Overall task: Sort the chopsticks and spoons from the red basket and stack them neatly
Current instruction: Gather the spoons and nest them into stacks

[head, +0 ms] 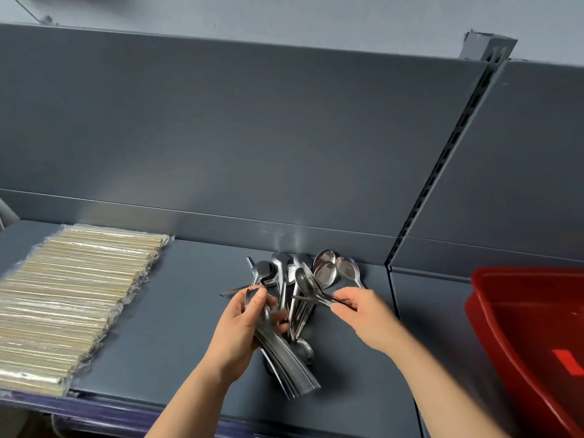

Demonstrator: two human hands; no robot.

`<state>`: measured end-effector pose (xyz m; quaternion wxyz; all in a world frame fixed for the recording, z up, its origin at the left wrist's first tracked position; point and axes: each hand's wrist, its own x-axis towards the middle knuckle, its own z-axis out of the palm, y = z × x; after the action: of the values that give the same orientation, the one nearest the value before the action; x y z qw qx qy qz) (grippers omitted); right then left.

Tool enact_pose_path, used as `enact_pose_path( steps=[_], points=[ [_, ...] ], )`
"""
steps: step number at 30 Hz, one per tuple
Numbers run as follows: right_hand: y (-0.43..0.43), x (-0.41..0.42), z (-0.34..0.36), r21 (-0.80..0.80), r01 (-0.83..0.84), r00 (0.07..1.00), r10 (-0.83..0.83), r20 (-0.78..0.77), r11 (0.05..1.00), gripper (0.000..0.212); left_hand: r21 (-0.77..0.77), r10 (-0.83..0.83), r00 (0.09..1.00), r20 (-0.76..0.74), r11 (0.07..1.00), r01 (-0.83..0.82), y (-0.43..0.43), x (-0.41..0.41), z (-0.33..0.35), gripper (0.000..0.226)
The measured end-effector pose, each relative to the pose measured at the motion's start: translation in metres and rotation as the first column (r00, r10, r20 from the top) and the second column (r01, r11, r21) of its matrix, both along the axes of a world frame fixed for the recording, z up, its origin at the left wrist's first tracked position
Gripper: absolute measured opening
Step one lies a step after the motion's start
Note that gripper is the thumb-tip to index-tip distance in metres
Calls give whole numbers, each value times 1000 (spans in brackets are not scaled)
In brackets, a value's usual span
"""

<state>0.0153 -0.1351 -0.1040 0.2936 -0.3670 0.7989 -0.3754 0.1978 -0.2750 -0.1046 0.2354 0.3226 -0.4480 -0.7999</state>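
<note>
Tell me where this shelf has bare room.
Bare grey metal shelf lies between the plastic-wrapped wooden chopsticks and the loose steel spoon pile, also between pile and red plastic basket. The pile itself is crowded.

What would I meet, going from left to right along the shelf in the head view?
Wrapped chopsticks → left hand gripping a stack of spoons → right hand pinching one spoon → red basket. The loose spoons overlap both hands, so I leave them out.
</note>
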Motion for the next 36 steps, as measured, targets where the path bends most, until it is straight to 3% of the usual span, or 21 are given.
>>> enact_pose_path(
  steps=[3,5,11,16,20,22,24,28,32,34,36],
  points=[
    [-3,25,5,-79,-86,953,105,285,993,25,19,-20,1000,-10,1000,20,2,-5,1,36],
    [-5,39,3,-75,-118,926,137,352,990,22,21,-37,999,-22,999,38,3,-7,2,38],
    [-8,57,-4,-67,-77,917,97,388,995,23,10,-32,999,-31,999,32,-1,-6,0,43],
    [-11,65,-3,44,-119,984,112,141,992,35,-28,-66,997,-33,997,65,-4,1,-1,40],
    [-10,66,3,59,-121,958,101,268,991,33,-25,-24,999,-32,999,23,-7,4,-1,26],
    [-9,55,0,1,17,988,-17,151,1000,20,-11,-13,999,-42,1000,12,-9,6,-1,24],
    [-9,39,-5,-27,147,984,-149,-97,989,23,-15,-33,999,-40,999,32,-11,8,0,31],
    [-14,23,-14,184,83,910,1,-414,979,22,-37,-75,996,-42,997,74,-14,10,3,35],
    [-15,21,-14,223,55,866,65,-495,973,14,-13,-80,995,-63,997,80,-14,12,5,28],
    [-12,22,-9,145,81,848,8,-531,986,12,1,-84,995,-58,996,84,-14,12,5,25],
    [-5,23,-2,-27,161,863,-154,-482,987,10,12,-103,994,-44,995,103,-15,11,5,23]
  ],
)
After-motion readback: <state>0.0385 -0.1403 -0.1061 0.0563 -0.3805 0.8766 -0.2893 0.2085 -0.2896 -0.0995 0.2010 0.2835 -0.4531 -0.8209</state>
